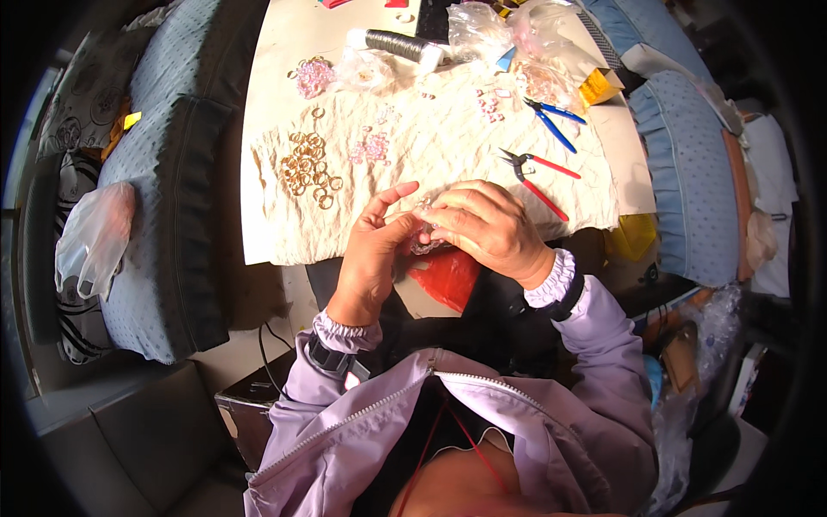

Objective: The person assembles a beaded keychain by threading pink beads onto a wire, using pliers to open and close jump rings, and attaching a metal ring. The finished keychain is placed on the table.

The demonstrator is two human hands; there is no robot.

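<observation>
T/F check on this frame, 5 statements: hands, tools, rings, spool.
1. Both hands work one small clear beaded piece together. True: the left hand and right hand pinch the beaded piece between them.
2. The red-handled pliers are in the right hand. False: the red-handled pliers lie on the crumpled white cloth.
3. The blue-handled pliers lie farther from the hands than the red pair. True.
4. The gold rings sit right of the pliers. False: the gold rings lie at the cloth's left side.
5. The grey thread spool stands upright. False: the grey thread spool lies on its side.
</observation>
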